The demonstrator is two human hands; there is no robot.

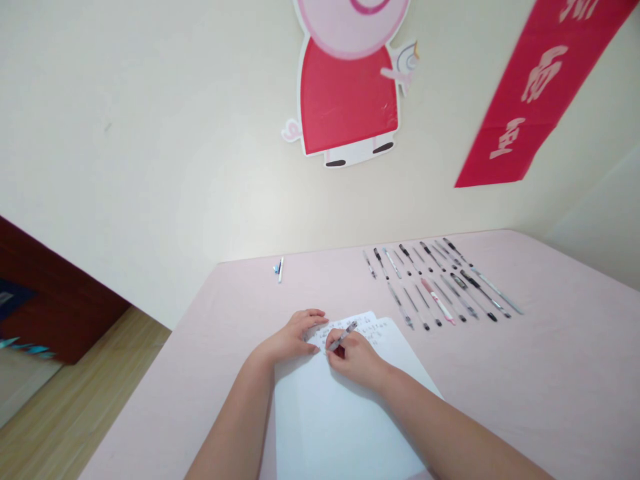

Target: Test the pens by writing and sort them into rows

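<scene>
My right hand is closed around a slim pen, which tilts up and to the right. Its tip points down at white paper, near lines of small dark handwriting along the upper part. More than one sheet seems to lie there, since a second top edge shows behind the first. Flat on the paper's upper left edge rests my left hand, its fingers spread and holding nothing. The lower part of the paper is blank.
Two rows of several pens lie to the right on the pink-covered table. A light pen with a small blue piece beside it lies at the back left. Behind stands a wall with a cartoon pig cutout and a red banner.
</scene>
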